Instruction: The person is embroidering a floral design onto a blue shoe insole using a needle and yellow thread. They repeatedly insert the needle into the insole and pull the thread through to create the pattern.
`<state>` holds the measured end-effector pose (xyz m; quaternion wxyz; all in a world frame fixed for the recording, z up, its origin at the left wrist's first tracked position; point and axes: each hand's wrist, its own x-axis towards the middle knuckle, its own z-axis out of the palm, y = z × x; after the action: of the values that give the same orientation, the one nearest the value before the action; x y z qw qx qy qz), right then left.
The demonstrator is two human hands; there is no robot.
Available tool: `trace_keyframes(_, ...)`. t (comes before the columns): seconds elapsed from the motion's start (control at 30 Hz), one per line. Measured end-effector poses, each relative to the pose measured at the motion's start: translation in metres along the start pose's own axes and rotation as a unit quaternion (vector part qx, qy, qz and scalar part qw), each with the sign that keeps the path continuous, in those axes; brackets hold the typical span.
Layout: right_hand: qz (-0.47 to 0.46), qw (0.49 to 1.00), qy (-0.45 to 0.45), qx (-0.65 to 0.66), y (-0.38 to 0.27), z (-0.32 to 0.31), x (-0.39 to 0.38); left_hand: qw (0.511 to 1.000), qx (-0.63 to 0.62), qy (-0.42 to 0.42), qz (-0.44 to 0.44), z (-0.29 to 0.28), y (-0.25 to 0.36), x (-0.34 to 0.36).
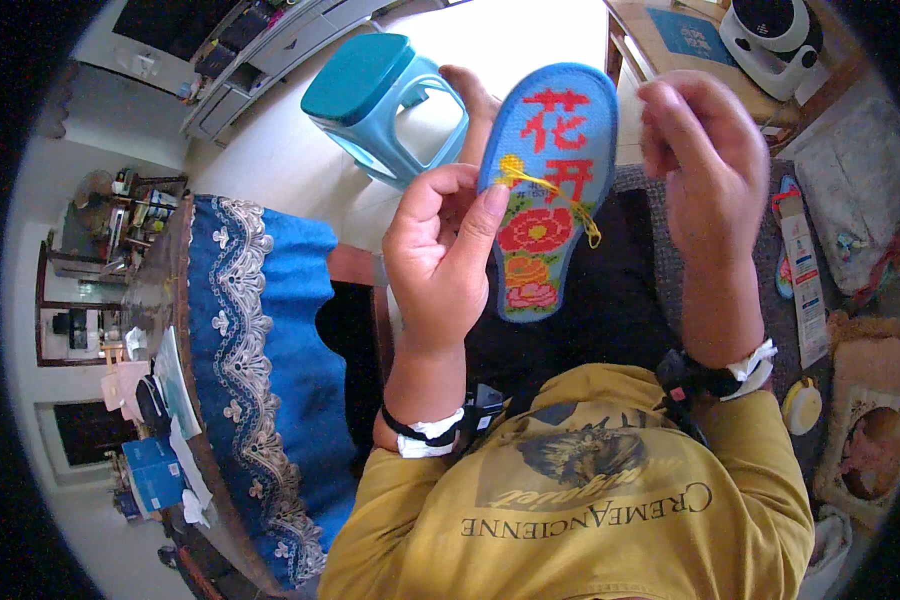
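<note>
My left hand [438, 245] grips a blue-edged embroidered insole [536, 232] by its left side, thumb on the stitched face. It is held up with the wide end away from me. Red stitched characters fill its upper half, with red, orange and pink flowers below. A loose yellow thread [592, 234] hangs across the middle in a small loop. To the right of the insole, apart from it, my right hand [708, 150] is raised with its fingers curled to the thumb. Whatever they pinch, perhaps something thin, cannot be made out.
A teal plastic stool [360, 80] stands ahead on the pale floor. Left is a table with a blue lace-trimmed cloth [270, 400]. On the grey seat at right lie another insole [785, 270], a long white packet [805, 290] and a round yellow item [801, 406].
</note>
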<state>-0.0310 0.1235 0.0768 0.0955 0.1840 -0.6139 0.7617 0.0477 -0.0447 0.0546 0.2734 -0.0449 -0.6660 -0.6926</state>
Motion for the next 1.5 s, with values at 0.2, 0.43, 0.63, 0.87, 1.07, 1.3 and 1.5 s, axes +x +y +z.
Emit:
trace_keyframes(0.2,0.185,0.915,-0.231,0.276,0.042,0.013,-0.010,0.995,-0.068,-0.055,-0.043,0.008,-0.009,-0.001)
trace_keyframes(0.43,0.251,0.822,-0.205,0.468,0.043,0.031,-0.017,0.979,-0.107,-0.060,-0.160,0.006,-0.020,-0.004)
trace_keyframes(0.63,0.286,0.775,-0.128,0.549,0.036,0.030,-0.015,0.979,-0.165,-0.066,-0.096,0.011,-0.021,-0.008)
trace_keyframes(0.87,0.184,0.775,-0.104,0.595,0.053,-0.037,0.019,0.929,-0.313,0.042,-0.193,-0.021,-0.013,0.009)
trace_keyframes(1.07,0.180,0.880,0.339,0.279,0.064,-0.108,0.049,0.863,-0.492,-0.052,-0.105,-0.101,-0.007,0.022)
trace_keyframes(1.3,0.063,0.911,0.325,0.246,0.091,-0.157,0.046,0.785,-0.600,-0.106,-0.115,-0.099,-0.008,0.022)
trace_keyframes(1.5,-0.046,0.991,0.114,0.048,0.025,-0.033,0.010,0.678,-0.632,-0.240,-0.287,-0.042,-0.015,0.015)
